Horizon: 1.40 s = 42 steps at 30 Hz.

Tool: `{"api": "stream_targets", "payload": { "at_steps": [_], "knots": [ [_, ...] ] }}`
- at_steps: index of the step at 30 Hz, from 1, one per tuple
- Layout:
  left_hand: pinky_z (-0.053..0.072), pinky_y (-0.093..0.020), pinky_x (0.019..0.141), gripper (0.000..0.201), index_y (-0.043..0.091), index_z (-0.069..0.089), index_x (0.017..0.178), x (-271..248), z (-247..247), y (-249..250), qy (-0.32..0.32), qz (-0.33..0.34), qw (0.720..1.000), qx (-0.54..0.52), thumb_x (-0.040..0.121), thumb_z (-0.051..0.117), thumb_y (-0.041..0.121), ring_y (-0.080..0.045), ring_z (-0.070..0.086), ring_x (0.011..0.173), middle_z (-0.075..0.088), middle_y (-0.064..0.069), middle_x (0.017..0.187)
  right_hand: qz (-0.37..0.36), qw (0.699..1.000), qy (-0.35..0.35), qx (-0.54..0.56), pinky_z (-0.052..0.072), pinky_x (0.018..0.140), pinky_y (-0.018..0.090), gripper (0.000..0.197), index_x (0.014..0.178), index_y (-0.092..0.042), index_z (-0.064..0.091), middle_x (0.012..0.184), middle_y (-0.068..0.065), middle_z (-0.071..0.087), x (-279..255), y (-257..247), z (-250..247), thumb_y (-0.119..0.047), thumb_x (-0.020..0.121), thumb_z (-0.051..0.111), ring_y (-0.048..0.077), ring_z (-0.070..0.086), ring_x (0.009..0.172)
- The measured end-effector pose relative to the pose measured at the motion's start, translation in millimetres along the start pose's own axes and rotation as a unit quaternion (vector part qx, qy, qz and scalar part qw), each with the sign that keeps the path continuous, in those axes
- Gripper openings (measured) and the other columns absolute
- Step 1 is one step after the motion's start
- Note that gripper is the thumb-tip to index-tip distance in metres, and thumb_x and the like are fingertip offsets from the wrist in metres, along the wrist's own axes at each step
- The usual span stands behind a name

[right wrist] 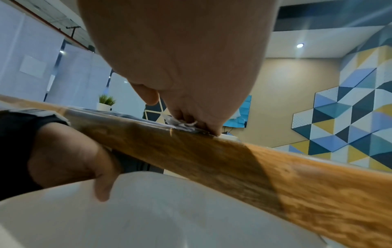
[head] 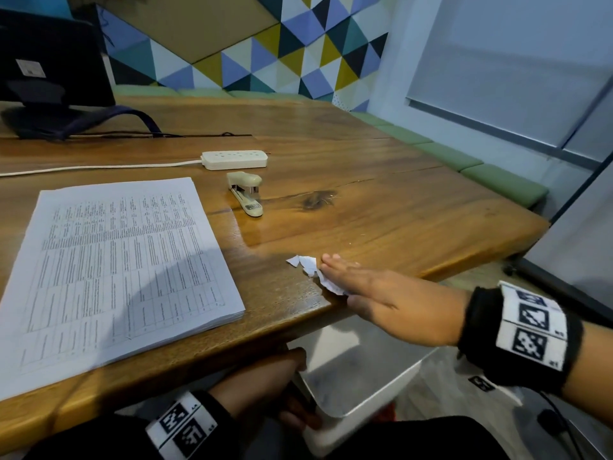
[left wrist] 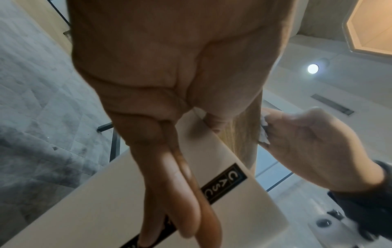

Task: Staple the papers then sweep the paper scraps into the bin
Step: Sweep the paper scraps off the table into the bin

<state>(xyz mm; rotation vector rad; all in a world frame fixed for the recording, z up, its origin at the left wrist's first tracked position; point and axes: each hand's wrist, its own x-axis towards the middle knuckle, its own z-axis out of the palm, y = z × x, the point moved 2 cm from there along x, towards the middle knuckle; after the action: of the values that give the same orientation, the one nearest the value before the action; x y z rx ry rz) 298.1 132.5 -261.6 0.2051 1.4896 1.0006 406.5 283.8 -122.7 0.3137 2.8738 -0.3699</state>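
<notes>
A wooden table [head: 381, 207] in a room with a patterned wall. At left lies my stack of papers [head: 116, 267], then the stapler [head: 246, 193]. Below the edge, my left hand [head: 265, 383] grips the white bin [head: 358, 370]. At right, my flat right hand [head: 374, 293] rests against paper scraps [head: 306, 264] near the edge.

Table [head: 365, 207]: varnished wood, glossy, with visible grain and a dark knot. Papers [head: 126, 260]: matt white printed sheets in a stack. Paper scraps [head: 306, 263]: torn, crumpled white paper. Stapler [head: 247, 194]: beige plastic with metal parts. Bin [head: 365, 370]: smooth white plastic. Power strip [head: 235, 160]: smooth off-white plastic
</notes>
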Motion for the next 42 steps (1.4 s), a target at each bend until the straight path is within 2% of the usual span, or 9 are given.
{"api": "stream_targets", "payload": {
  "at_steps": [5,12,15,18,27,31,34,38,42],
  "knots": [
    [0.058,-0.028,0.050,0.037,-0.003,0.047,0.125,1.7,-0.3,0.8,-0.016,0.002,1.000,0.011,0.097,0.044,0.021,-0.036,0.074,0.056,0.073,-0.037,0.099,-0.005,1.000,0.023,0.012,0.005,0.127,0.022,0.057,0.163,-0.029,0.010,0.170,-0.017,-0.001,-36.1,-11.9,13.5,-0.036,0.110,0.029,-0.012,-0.004,0.152],
    [0.057,-0.030,0.049,0.025,0.003,0.048,0.114,-5.9,-2.6,-0.2,0.006,0.017,1.000,0.016,0.099,0.043,0.021,-0.036,0.074,0.055,0.075,-0.033,0.080,0.049,0.984,0.154,0.072,0.008,0.126,0.027,0.057,0.159,-0.036,0.027,0.167,-0.018,0.019,-21.7,34.2,-12.4,-0.041,0.102,0.030,-0.004,0.016,0.153],
    [0.059,-0.030,0.049,0.027,0.003,0.045,0.120,-5.8,-1.1,0.9,-0.002,-0.002,1.000,0.027,0.100,0.042,0.021,-0.036,0.074,0.055,0.074,-0.034,0.093,0.157,0.976,0.136,0.060,0.008,0.123,0.025,0.056,0.162,-0.024,0.024,0.171,-0.005,0.014,20.2,87.1,-30.7,-0.035,0.108,0.034,0.010,0.015,0.157],
    [0.059,-0.031,0.048,0.026,0.002,0.044,0.118,-5.2,-0.6,2.2,-0.019,-0.009,1.000,0.023,0.098,0.043,0.019,-0.037,0.073,0.054,0.074,-0.031,0.078,0.234,0.965,0.102,0.063,0.009,0.122,0.027,0.056,0.163,-0.020,0.019,0.172,-0.002,0.009,55.9,123.2,-42.9,-0.036,0.110,0.027,0.015,0.014,0.158],
    [0.059,-0.032,0.055,0.028,-0.006,0.056,0.097,-5.3,1.4,6.7,-0.013,-0.027,0.999,0.040,0.097,0.043,0.019,-0.034,0.071,0.056,0.073,-0.031,0.080,0.286,0.957,0.034,0.036,0.011,0.127,0.047,0.073,0.160,-0.007,0.019,0.172,0.013,0.005,137.1,125.2,-52.1,-0.053,0.103,0.016,0.027,0.009,0.158],
    [0.059,-0.037,0.064,0.030,-0.006,0.062,0.093,0.7,0.2,7.4,-0.002,-0.034,0.998,0.057,0.095,0.048,0.021,-0.036,0.071,0.064,0.075,-0.028,0.076,0.256,0.966,0.012,0.045,0.000,0.128,0.039,0.069,0.163,-0.009,0.002,0.172,0.012,-0.009,159.8,90.9,-56.7,-0.048,0.108,0.015,0.024,-0.004,0.159],
    [0.059,-0.043,0.086,0.025,0.001,0.060,0.090,1.1,0.2,9.4,-0.008,-0.034,0.998,0.050,0.097,0.049,0.023,-0.043,0.074,0.091,0.075,-0.032,0.102,0.227,0.973,0.009,0.047,0.005,0.128,0.041,0.067,0.163,-0.009,0.008,0.172,0.012,-0.003,172.0,66.3,-58.3,-0.045,0.107,0.016,0.026,0.002,0.159],
    [0.059,-0.033,0.066,0.040,-0.005,0.067,0.083,2.4,-1.3,7.1,-0.024,-0.032,0.998,0.040,0.098,0.045,0.025,-0.029,0.069,0.056,0.073,-0.023,0.076,0.167,0.985,-0.016,0.031,0.006,0.128,0.036,0.064,0.164,-0.020,0.008,0.172,-0.004,-0.001,139.0,53.7,-53.0,-0.046,0.108,0.023,0.014,0.007,0.158],
    [0.060,-0.037,0.070,0.043,-0.010,0.065,0.113,3.3,-2.0,4.8,-0.011,-0.004,0.999,0.053,0.098,0.046,0.026,-0.029,0.068,0.056,0.070,-0.023,0.081,0.099,0.994,-0.051,0.020,0.006,0.126,0.030,0.064,0.162,-0.037,0.013,0.168,-0.022,0.003,69.9,48.6,-42.8,-0.054,0.103,0.032,0.001,0.013,0.154]
  ]
}}
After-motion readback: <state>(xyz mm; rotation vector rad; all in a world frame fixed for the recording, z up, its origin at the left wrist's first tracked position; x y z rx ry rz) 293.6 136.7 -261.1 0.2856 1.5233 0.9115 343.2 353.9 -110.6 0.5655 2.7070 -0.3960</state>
